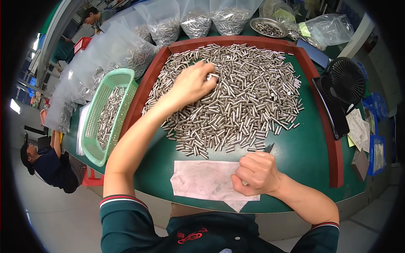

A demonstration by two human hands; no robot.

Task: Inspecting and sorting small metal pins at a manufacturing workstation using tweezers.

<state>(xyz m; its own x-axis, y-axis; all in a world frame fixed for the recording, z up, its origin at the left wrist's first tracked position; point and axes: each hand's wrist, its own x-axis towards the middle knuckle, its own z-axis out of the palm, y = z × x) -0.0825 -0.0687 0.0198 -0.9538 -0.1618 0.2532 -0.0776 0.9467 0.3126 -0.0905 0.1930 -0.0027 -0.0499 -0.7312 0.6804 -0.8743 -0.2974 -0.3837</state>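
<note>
A wide heap of short, shiny metal pins (244,101) covers much of the green table inside a dark red frame. My left hand (194,83) reaches over the heap's left part, fingers curled in; bright metal shows between thumb and forefinger, and how many pins it grips is hidden. Near the table's front edge, my right hand (258,173) is closed in a fist around a slim tool. Only the tool's dark pointed tip (269,147) sticks out above the fist, so its kind is unclear. Beneath that fist lies a stained pale pink cloth (202,179).
A red frame (333,156) borders the heap left, back and right. Left of it stands a green plastic basket (90,137) holding pins. Bags of pins (164,29) line the back, beside a metal dish (269,20). A black fan (344,80) stands right. Other people work at far left.
</note>
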